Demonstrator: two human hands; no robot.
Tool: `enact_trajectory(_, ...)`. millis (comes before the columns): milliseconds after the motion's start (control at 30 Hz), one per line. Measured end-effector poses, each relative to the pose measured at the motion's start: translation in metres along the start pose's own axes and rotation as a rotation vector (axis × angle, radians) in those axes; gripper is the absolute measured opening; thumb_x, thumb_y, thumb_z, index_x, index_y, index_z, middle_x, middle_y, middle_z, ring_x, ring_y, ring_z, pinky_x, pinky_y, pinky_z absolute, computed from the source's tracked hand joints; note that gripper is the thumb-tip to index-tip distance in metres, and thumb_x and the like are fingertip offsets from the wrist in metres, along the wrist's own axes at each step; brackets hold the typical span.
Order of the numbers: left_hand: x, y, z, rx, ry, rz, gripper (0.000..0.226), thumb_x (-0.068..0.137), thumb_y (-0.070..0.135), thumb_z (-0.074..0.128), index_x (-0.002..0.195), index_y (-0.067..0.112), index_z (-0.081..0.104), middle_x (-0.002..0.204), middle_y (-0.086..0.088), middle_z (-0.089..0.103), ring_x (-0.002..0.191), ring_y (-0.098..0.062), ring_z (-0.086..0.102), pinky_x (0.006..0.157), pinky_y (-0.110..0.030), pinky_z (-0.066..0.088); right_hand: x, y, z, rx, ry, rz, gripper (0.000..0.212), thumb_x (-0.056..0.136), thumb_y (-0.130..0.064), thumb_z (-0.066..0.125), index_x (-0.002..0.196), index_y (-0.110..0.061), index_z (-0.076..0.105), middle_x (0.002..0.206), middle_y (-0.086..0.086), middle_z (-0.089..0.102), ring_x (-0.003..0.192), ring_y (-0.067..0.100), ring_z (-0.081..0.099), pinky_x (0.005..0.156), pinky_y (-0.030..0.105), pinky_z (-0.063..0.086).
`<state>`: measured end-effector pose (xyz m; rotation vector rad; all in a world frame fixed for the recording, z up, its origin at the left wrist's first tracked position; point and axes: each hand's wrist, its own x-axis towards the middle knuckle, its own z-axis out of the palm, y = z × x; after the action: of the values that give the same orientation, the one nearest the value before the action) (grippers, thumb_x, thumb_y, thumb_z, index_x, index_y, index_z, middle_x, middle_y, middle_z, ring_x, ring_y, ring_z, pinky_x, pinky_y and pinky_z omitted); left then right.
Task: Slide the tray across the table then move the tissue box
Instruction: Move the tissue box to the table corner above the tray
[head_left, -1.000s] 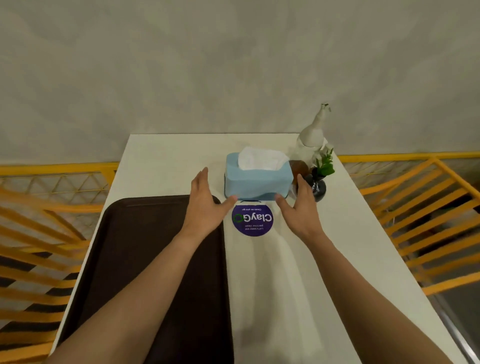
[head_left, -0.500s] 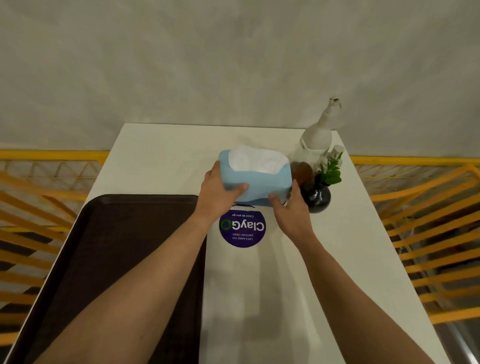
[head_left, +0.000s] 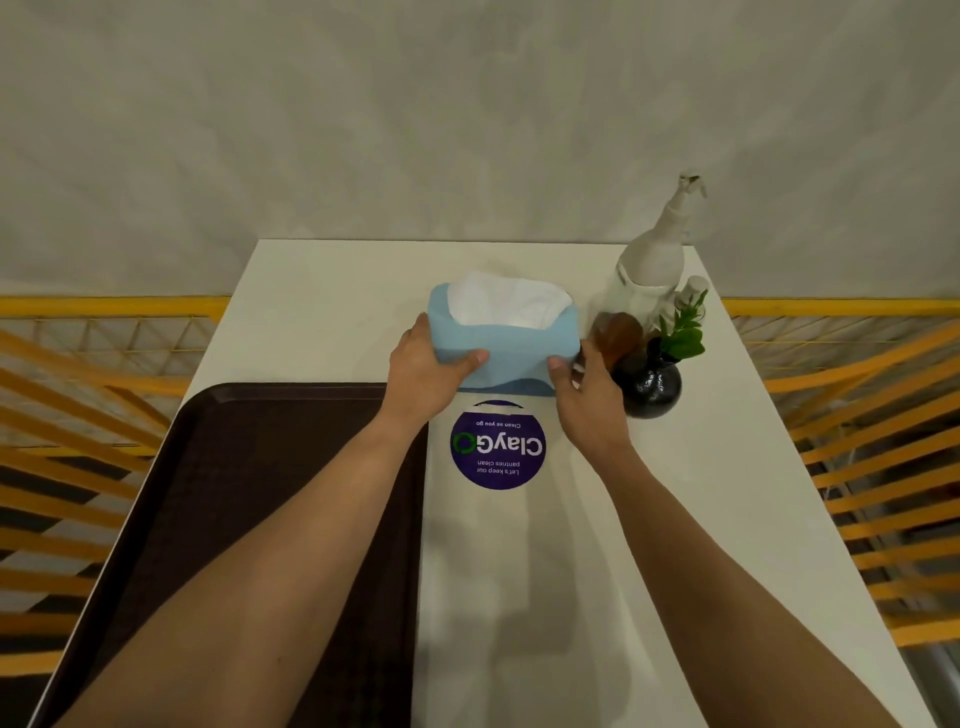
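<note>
A light blue tissue box (head_left: 511, 356) with white tissue poking out of its top is at the middle of the white table (head_left: 322, 312), tilted with its near edge raised. My left hand (head_left: 428, 371) grips its left end, thumb on the front face. My right hand (head_left: 589, 400) holds its right end. A dark brown tray (head_left: 249, 499) lies flat on the table's left half, under my left forearm.
A round purple sticker (head_left: 497, 449) is stuck to the table just in front of the box. Close to the box's right stand a brown bottle (head_left: 615, 335), a black vase with a green sprig (head_left: 652, 387) and a white pump bottle (head_left: 657, 260). Yellow railings flank the table.
Both hands went from hovering in front of the box to gripping its two ends. The box has tilted and lifted slightly. The tray has stayed where it was.
</note>
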<state>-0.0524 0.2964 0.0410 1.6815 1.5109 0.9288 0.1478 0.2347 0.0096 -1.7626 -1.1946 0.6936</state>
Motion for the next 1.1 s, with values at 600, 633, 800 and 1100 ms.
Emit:
enact_trajectory(600,0.035,-0.073,-0.122,0.01,0.004,-0.065,0.067,0.081,0.044,0.081,0.135,0.018,0.052,0.122,0.001,0.06,0.109,-0.018,0.057,0.087,-0.029,0.05,0.008,-0.071,0.109,-0.154,-0.151,-0.035,0.052,0.106,-0.049,0.037,0.145,-0.016,0.047,0.137,0.005,0.06,0.104,0.015,0.054,0.081,0.03,0.049)
enact_trajectory(633,0.039,-0.085,-0.14,0.012,0.003,-0.066,0.067,0.081,0.044,0.081,0.136,0.018,0.052,0.121,0.003,0.059,0.108,-0.017,0.056,0.085,-0.026,0.049,0.006,-0.081,0.127,-0.151,-0.156,-0.031,0.054,0.105,-0.051,0.038,0.145,-0.016,0.047,0.138,0.006,0.059,0.106,0.017,0.055,0.082,0.03,0.047)
enact_trajectory(800,0.037,-0.089,-0.151,0.006,0.026,-0.063,0.068,0.081,0.044,0.081,0.136,0.019,0.05,0.116,0.008,0.054,0.104,-0.01,0.051,0.064,-0.007,0.039,0.008,-0.083,0.134,-0.16,-0.166,-0.033,0.059,0.101,-0.056,0.044,0.146,-0.017,0.047,0.14,0.003,0.059,0.108,0.013,0.055,0.082,0.022,0.04)
enact_trajectory(1100,0.05,-0.136,-0.219,-0.031,0.025,-0.068,0.069,0.078,0.045,0.084,0.133,0.018,0.054,0.121,0.001,0.061,0.11,-0.02,0.059,0.084,-0.029,0.054,-0.009,-0.12,0.198,-0.165,-0.205,-0.043,0.059,0.101,-0.051,0.051,0.149,-0.017,0.045,0.143,0.003,0.057,0.117,0.019,0.062,0.088,0.024,0.042)
